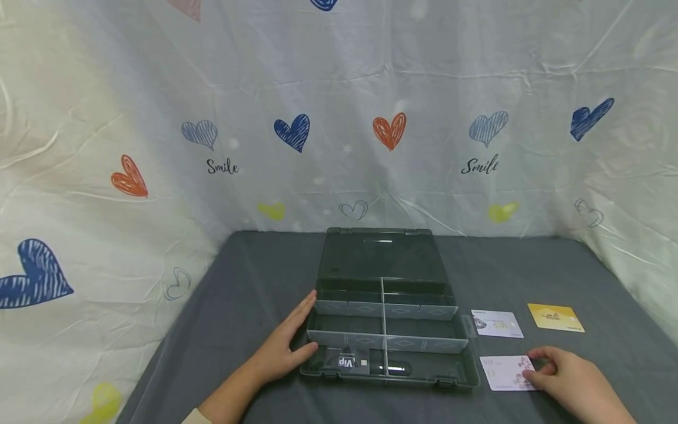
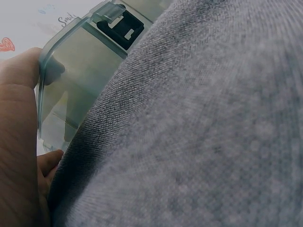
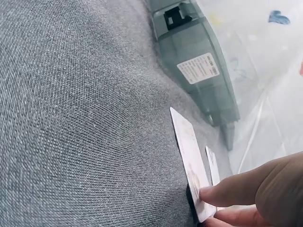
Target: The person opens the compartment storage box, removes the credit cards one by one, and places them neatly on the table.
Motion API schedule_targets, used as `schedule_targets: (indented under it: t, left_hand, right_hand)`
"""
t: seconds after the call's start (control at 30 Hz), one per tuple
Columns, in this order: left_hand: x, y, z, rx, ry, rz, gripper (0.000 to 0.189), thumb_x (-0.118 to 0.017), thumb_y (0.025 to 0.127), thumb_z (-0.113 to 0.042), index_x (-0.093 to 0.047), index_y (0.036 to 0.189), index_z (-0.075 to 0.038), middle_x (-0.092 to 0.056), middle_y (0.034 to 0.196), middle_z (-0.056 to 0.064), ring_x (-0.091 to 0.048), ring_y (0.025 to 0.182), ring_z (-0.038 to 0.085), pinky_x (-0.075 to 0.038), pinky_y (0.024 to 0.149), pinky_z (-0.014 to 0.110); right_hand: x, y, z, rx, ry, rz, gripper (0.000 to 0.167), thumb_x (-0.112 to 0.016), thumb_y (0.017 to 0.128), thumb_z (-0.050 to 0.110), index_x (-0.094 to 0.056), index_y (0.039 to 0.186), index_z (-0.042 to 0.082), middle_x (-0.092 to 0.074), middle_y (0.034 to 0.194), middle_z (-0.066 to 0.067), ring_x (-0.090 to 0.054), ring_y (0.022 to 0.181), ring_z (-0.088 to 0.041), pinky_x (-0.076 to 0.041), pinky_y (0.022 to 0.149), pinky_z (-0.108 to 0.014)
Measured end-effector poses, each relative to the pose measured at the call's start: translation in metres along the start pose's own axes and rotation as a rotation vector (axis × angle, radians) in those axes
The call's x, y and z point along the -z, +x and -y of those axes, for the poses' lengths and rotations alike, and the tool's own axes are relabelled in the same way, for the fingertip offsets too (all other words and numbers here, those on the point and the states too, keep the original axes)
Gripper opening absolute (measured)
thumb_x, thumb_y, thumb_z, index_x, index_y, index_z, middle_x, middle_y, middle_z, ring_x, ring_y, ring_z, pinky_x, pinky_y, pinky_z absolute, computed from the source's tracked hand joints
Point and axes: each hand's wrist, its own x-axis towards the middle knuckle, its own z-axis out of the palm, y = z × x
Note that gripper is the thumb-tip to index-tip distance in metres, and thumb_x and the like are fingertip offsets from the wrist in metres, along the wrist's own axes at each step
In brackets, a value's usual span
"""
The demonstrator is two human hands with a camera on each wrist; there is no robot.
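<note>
My right hand [image 1: 574, 377] pinches the right edge of a pale pink VIP card [image 1: 503, 373]; thumb and fingers are on opposite faces in the right wrist view, and that edge looks slightly raised. My left hand [image 1: 281, 347] rests against the left side of a translucent dark grey compartment box [image 1: 392, 381], fingers extended along the side, thumb at the front-left rim. The box's lid [image 1: 384, 253] stands raised at the back. In the front-left compartment lies a dark card [image 1: 346, 361] lettered "Vip". The left wrist view shows the box corner between thumb and fingers.
Behind the pink card lie a white VIP card [image 1: 497, 324] and a yellow card [image 1: 556, 318], right of the box. Grey cloth [image 1: 254, 265] covers the table. A white curtain [image 1: 339, 88] printed with hearts hangs behind it and at both sides.
</note>
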Motion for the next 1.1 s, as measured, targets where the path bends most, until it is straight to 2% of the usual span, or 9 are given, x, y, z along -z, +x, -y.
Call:
schedule_targets:
  t: [0.17,0.27,0.4,0.53,0.63,0.77,0.93,1.0,1.1]
  left_hand:
    - [-0.001,-0.001,0.002,-0.016,0.012,-0.009,0.081,-0.068,0.099,-0.025,-0.023,0.164,-0.007,-0.020,0.170,0.010,-0.020,0.155,0.026,-0.028,0.119,0.043]
    - [0.000,-0.001,0.001,-0.011,0.011,-0.006,0.081,-0.068,0.099,-0.025,-0.023,0.164,-0.008,-0.019,0.170,0.009,-0.019,0.155,0.025,-0.027,0.120,0.041]
    - [0.001,0.000,0.001,0.010,0.001,0.010,0.083,-0.069,0.099,-0.028,-0.021,0.165,-0.010,-0.017,0.171,0.006,-0.017,0.155,0.021,-0.028,0.119,0.049]
    - [0.000,0.000,0.002,0.022,-0.001,0.014,0.083,-0.069,0.098,-0.029,-0.022,0.165,-0.011,-0.017,0.171,0.004,-0.017,0.155,0.021,-0.028,0.118,0.051]
    - [-0.001,0.000,0.003,0.020,0.002,0.007,0.082,-0.068,0.099,-0.029,-0.023,0.164,-0.010,-0.018,0.171,0.005,-0.018,0.155,0.023,-0.029,0.118,0.050]
    - [-0.001,0.001,0.002,0.007,0.003,0.001,0.081,-0.068,0.099,-0.027,-0.024,0.164,-0.009,-0.019,0.170,0.007,-0.019,0.155,0.026,-0.029,0.118,0.048]
    - [-0.001,0.001,0.000,-0.005,-0.009,-0.002,0.081,-0.069,0.098,-0.026,-0.024,0.164,-0.009,-0.020,0.170,0.008,-0.020,0.155,0.026,-0.029,0.119,0.044]
    - [-0.001,0.000,0.000,-0.011,-0.009,-0.008,0.081,-0.070,0.098,-0.026,-0.025,0.164,-0.009,-0.021,0.170,0.008,-0.020,0.154,0.027,-0.029,0.119,0.043]
    - [-0.001,0.000,0.002,-0.021,-0.003,-0.020,0.081,-0.070,0.097,-0.025,-0.025,0.163,-0.009,-0.022,0.170,0.009,-0.022,0.154,0.028,-0.029,0.119,0.042]
  right_hand:
    - [-0.002,-0.002,0.003,-0.023,-0.018,0.018,0.036,-0.078,0.087,0.026,-0.067,0.109,-0.001,-0.054,0.069,0.004,-0.050,0.064,-0.016,-0.037,0.058,-0.035]
    - [-0.001,-0.004,0.004,0.003,-0.039,0.006,0.035,-0.078,0.088,0.025,-0.067,0.109,-0.001,-0.053,0.069,0.005,-0.048,0.062,-0.014,-0.037,0.058,-0.034]
    - [0.003,-0.007,0.007,0.034,-0.072,-0.026,0.034,-0.077,0.090,0.028,-0.069,0.110,0.001,-0.053,0.070,0.006,-0.047,0.061,-0.012,-0.036,0.057,-0.032]
    - [0.010,-0.010,0.010,0.078,-0.088,-0.093,0.037,-0.074,0.093,0.032,-0.070,0.113,0.001,-0.057,0.074,0.008,-0.048,0.064,-0.008,-0.039,0.059,-0.031]
    - [0.015,-0.012,0.014,0.141,-0.087,-0.178,0.035,-0.077,0.092,0.030,-0.071,0.113,0.003,-0.063,0.078,0.009,-0.053,0.066,-0.002,-0.044,0.060,-0.031]
    - [0.019,-0.015,0.024,0.214,-0.041,-0.266,0.034,-0.082,0.088,0.024,-0.072,0.113,0.003,-0.073,0.090,0.002,-0.063,0.074,0.001,-0.053,0.064,-0.029]
    - [0.021,-0.018,0.046,0.298,0.041,-0.280,0.041,-0.084,0.087,0.021,-0.070,0.121,0.004,-0.073,0.111,-0.009,-0.074,0.087,-0.014,-0.058,0.072,-0.028]
    - [0.019,-0.019,0.057,0.342,0.078,-0.276,0.041,-0.084,0.086,0.019,-0.070,0.122,0.006,-0.073,0.113,-0.007,-0.074,0.090,-0.015,-0.058,0.074,-0.027]
    - [0.015,-0.020,0.075,0.413,0.141,-0.270,0.040,-0.085,0.085,0.015,-0.070,0.121,0.008,-0.072,0.111,-0.002,-0.072,0.091,-0.011,-0.058,0.077,-0.026]
